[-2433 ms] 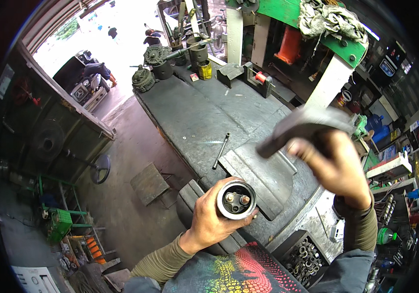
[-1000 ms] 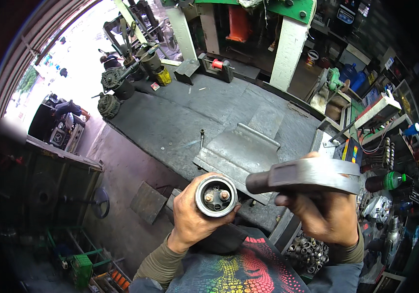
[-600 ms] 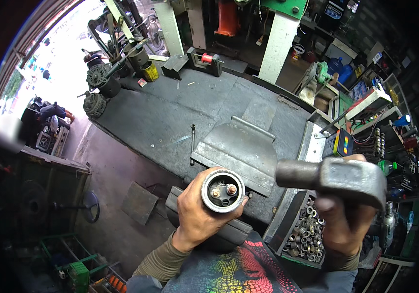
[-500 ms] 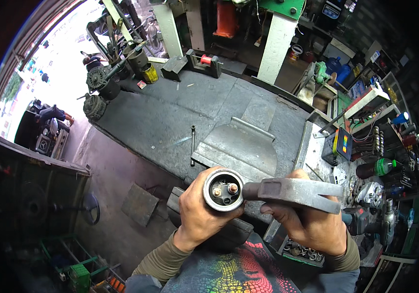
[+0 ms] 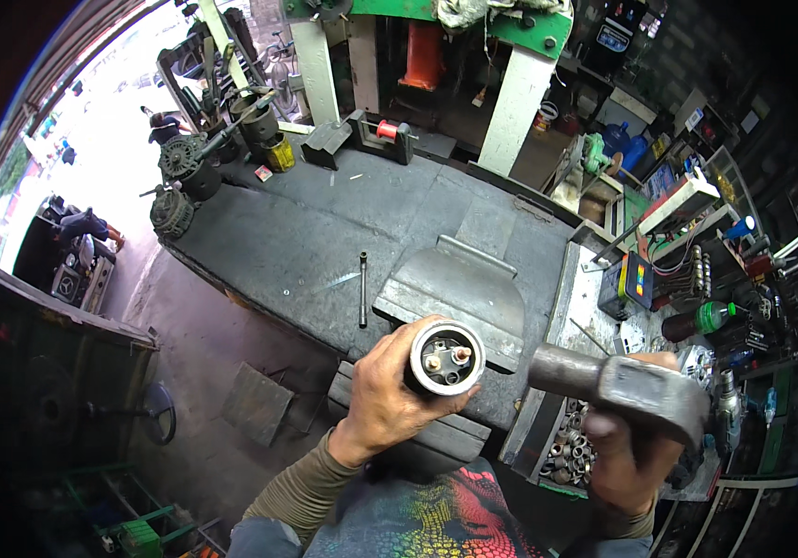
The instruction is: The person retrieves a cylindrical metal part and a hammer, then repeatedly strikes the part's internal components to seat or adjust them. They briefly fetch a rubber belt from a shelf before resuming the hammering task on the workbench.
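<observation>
My left hand (image 5: 385,391) is wrapped round a metal cylinder (image 5: 446,357), which looks like a starter solenoid. Its open round end faces up, showing a pale rim and two copper-coloured studs inside a dark cavity. The cylinder is held above the bench vise (image 5: 459,293). My right hand (image 5: 629,465), slightly blurred, grips a steel hammer (image 5: 608,386), whose handle is mostly hidden under the head and fingers. The hammer's round face points toward the cylinder, with a gap between them. A thin metal wrench (image 5: 363,293) lies on the bench left of the vise.
The dark metal workbench (image 5: 315,228) extends ahead. Alternators (image 5: 176,212) and a yellow can (image 5: 279,154) stand at its far left. A tray of metal rings (image 5: 568,451) sits below my right hand. A battery (image 5: 626,285) and a green-capped bottle (image 5: 701,321) are on the right.
The hammer has swung right, away from the cylinder's side where it was touching or nearly touching. My left hand and the cylinder sit slightly further right in view, and the view has shifted a little.
</observation>
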Demonstrator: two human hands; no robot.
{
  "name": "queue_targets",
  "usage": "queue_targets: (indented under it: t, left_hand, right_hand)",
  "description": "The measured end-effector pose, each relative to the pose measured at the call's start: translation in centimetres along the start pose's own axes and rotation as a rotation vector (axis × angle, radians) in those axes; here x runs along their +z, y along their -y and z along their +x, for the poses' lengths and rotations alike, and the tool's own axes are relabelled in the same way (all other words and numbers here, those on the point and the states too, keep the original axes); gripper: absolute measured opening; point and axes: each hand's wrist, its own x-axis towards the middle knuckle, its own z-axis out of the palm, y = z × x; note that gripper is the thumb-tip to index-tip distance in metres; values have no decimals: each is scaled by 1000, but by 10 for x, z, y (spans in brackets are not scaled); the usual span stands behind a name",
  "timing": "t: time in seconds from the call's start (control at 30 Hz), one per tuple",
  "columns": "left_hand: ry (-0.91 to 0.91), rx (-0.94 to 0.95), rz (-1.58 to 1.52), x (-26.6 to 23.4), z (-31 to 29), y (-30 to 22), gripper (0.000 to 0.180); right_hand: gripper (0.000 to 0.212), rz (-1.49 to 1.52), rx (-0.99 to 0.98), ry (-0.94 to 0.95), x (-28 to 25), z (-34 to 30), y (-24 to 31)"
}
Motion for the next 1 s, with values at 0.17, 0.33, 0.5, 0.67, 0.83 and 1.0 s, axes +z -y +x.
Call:
queue_targets:
  t: [0.17,0.33,0.5,0.67,0.83,1.0]
  left_hand:
    - [-28,39,21,2,-2,2,75]
    - [-47,62,-4,3,-2,2,73]
    - [29,65,-39,-5,0,0,74]
    - [130,109,-99,-19,5,4,78]
    - [129,154,-70,-21,8,11,76]
    - [73,161,-90,-20,6,13,75]
  right_hand:
    - [22,-346,-24,278,2,1,6]
    - [24,-177,-92,-79,6,-14,16]
    - [21,-377,2,209,18,-35,9]
    - [25,-229,50,-26,23,-52,29]
    - [28,-319,-73,-165,25,-47,61]
    - [28,-728,-112,144,46,-34,53]
